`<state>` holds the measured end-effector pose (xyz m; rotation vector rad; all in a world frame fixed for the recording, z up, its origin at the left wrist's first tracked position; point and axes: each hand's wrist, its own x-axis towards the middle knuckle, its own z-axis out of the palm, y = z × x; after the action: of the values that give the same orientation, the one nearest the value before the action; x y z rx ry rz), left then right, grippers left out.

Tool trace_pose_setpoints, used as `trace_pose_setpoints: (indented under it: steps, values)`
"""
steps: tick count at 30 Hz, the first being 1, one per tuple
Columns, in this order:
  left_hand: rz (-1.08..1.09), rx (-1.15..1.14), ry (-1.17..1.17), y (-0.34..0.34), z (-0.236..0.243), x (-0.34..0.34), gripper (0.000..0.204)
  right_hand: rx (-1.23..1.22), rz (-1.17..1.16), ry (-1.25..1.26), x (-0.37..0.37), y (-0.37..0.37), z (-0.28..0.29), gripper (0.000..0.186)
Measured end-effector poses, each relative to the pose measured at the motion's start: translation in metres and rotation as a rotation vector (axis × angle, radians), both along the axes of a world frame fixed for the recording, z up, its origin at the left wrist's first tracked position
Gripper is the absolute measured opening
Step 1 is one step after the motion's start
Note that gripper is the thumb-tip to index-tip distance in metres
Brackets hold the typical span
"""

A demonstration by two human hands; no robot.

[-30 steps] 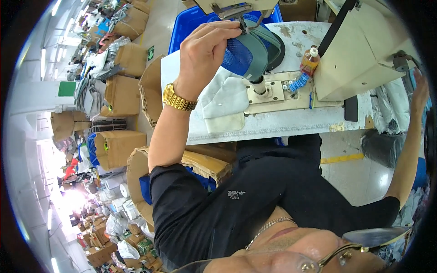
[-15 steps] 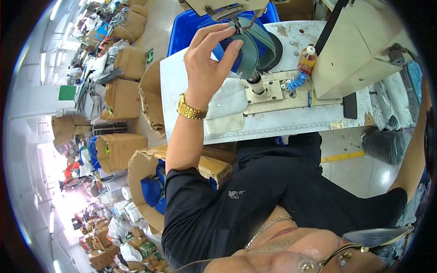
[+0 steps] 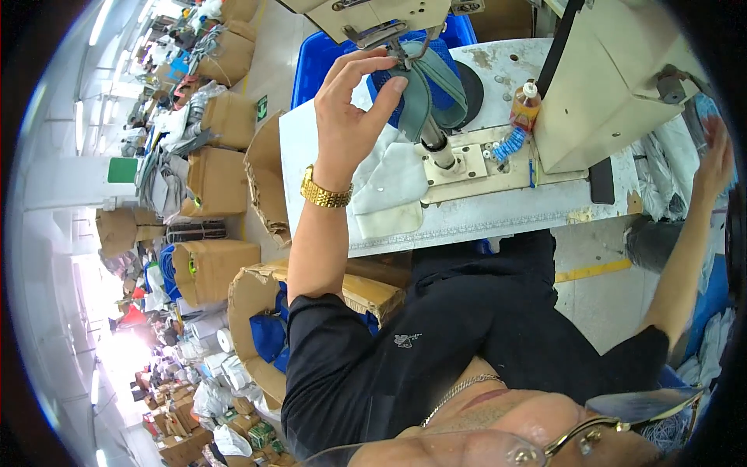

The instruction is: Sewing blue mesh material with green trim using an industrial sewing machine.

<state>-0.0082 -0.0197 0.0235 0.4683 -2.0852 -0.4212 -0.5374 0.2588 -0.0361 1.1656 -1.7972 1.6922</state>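
My left hand, gold watch on its wrist, is raised at the sewing machine head, fingers curved and thumb apart, fingertips at the presser foot. Just right of them, a blue mesh piece with teal panels hangs under the head around an upright metal post; whether my fingertips touch it is hard to tell. At the far right, beyond the cream machine column, my right hand is raised with fingers extended beside light blue material.
The white worktable holds pale padded pieces, a bottle, blue bobbins and a black pad. A blue bin stands behind. Several cardboard boxes and piles fill the left; wrapped bundles lie right.
My left hand's thumb and fingers have spread from their earlier pinch. The teal-blue piece sits narrower and turned under the head. My right hand has shifted within the right edge.
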Motion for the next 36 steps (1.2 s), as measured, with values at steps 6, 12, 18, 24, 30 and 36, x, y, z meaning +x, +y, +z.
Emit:
trace_pose_setpoints:
  steps: [6,12,18,24,30,36]
  values:
    - [0.276,-0.16,0.038,0.037,-0.013,-0.005,0.02,0.083,0.746,-0.336,0.267,-0.104,0.038,0.02]
    - [-0.006,0.107,0.126,0.007,-0.007,0.001,0.014,0.412,0.83,-0.339,0.343,-0.187,0.079,0.021]
    - [-0.071,0.239,0.095,0.01,-0.003,0.006,0.017,0.435,0.96,-0.583,0.367,-0.159,0.052,0.022]
    - [-0.082,0.159,0.035,0.008,0.002,0.004,0.018,0.256,0.997,-0.603,0.39,-0.171,0.024,0.022]
    - [-0.056,0.161,0.024,0.007,0.002,0.004,0.018,0.227,1.004,-0.707,0.393,-0.176,0.022,0.024]
    - [0.007,0.171,0.008,0.009,0.006,0.0,0.018,0.235,1.07,-0.775,0.394,-0.181,0.017,0.023]
